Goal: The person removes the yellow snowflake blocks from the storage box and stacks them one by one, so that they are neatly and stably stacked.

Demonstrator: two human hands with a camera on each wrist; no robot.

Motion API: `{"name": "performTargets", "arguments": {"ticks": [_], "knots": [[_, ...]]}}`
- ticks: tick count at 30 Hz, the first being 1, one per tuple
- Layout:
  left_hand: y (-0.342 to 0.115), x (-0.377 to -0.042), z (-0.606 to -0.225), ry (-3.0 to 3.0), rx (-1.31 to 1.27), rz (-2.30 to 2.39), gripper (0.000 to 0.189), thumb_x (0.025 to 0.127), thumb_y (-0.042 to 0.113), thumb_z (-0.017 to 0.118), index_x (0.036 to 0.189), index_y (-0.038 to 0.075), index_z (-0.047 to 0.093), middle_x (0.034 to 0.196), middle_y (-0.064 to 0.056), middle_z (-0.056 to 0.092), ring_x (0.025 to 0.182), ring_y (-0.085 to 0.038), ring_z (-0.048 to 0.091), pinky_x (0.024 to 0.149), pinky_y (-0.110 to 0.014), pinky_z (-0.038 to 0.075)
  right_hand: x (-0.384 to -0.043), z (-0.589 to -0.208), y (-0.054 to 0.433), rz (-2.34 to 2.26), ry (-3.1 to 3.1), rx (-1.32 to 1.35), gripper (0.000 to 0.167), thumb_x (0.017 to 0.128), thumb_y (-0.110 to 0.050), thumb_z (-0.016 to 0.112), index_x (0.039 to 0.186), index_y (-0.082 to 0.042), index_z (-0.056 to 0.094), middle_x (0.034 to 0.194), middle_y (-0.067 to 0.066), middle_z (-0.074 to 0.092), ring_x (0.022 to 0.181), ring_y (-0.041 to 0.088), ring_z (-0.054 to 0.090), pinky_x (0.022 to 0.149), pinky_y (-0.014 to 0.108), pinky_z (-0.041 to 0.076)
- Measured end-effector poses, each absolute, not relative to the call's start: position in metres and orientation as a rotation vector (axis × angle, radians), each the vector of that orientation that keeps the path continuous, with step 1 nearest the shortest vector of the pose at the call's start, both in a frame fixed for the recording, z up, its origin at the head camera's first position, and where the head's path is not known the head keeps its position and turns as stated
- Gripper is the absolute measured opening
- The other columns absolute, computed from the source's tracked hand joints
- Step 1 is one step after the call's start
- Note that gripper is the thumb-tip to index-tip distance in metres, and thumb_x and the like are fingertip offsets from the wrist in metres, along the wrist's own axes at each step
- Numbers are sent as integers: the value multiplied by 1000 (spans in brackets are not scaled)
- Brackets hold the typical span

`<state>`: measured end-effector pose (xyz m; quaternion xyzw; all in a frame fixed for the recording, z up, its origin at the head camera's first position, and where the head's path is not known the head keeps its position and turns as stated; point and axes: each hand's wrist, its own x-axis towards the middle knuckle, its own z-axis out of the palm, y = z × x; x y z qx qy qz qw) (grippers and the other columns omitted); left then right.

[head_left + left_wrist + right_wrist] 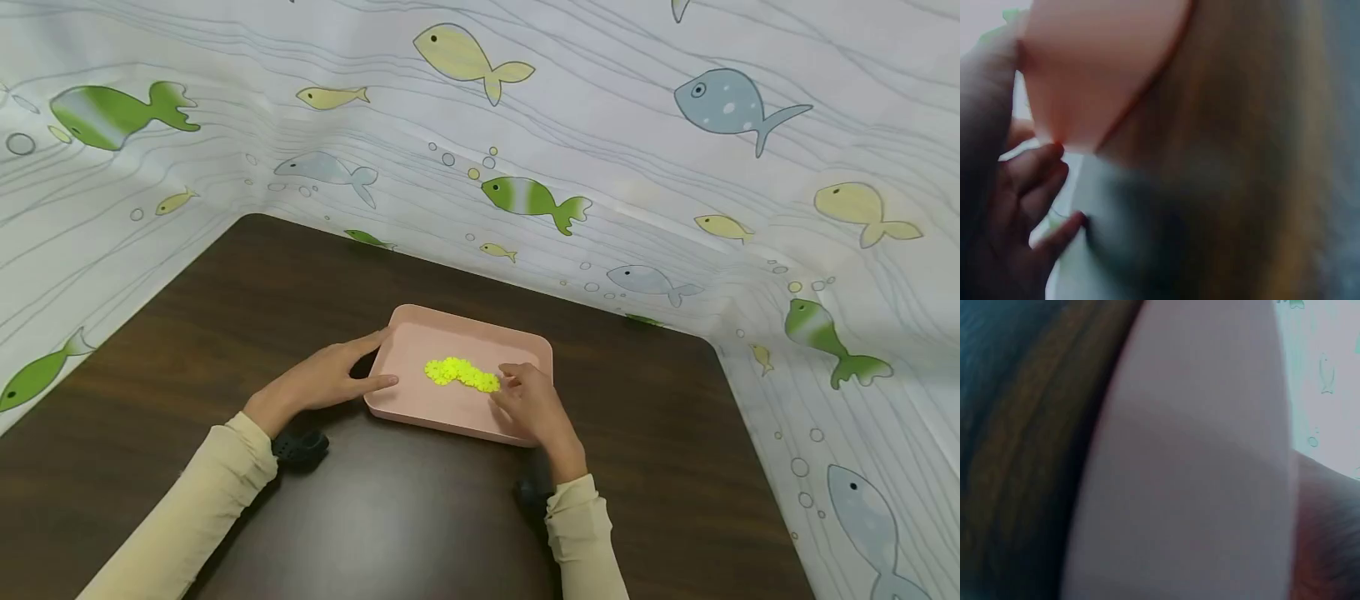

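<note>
A pink shallow tray [420, 408] lies on the dark table. Bright yellow flower-shaped discs [453, 369] lie bunched in a slanting row across its middle. My left hand [322, 377] holds the tray's left side, its thumb reaching over the rim and the other fingers along the outside. In the left wrist view, fingertips [1054, 150] touch the tray's pink wall [1085, 75]. Over the tray's right part is my right hand [531, 402], thumb and index finger apart around the right end of the disc row. The right wrist view shows the tray's outer wall [1191, 456], not the fingertips.
The brown wooden table [645, 467] spreads around the tray on every side. White sheeting [420, 142] printed with fish encloses the back, left and right. Dark wrist straps [302, 450] sit under both forearms, above the tabletop.
</note>
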<state>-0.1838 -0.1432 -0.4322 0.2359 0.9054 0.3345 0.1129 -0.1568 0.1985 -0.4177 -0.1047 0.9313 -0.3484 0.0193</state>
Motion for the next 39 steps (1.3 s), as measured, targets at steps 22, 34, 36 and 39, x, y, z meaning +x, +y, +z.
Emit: {"name": "performTargets", "arguments": {"ticks": [22,34,36,39], "knots": [[-151,-190,-454,2594,647,1188,86,98,57,65,166,38,16,170,-8,23,153,-39,28,115,-68,30,-170,-428,193,-894,2963,-308,29,87,-11,84,114,-3,78,87,5,60,79,21,53,69,30,50],[-150,-196,-461,2584,643,1180,87,99,56,65,167,38,14,170,-7,22,153,-38,28,116,-67,29,-166,-418,205,-886,3086,-310,29,87,-13,81,112,-1,78,101,10,67,82,22,60,73,34,56],[-149,-197,-462,2583,642,1175,87,99,56,64,167,37,14,170,-7,22,153,-38,28,117,-67,28,-163,-412,216,-901,3138,-279,28,87,-14,81,112,-2,78,101,11,67,81,23,60,71,35,54],[-149,-198,-462,2582,640,1172,87,98,56,64,167,37,14,170,-8,22,153,-38,28,117,-67,28,-158,-402,239,-899,3220,-206,30,88,-16,81,113,0,77,100,13,66,81,26,61,70,38,52]]}}
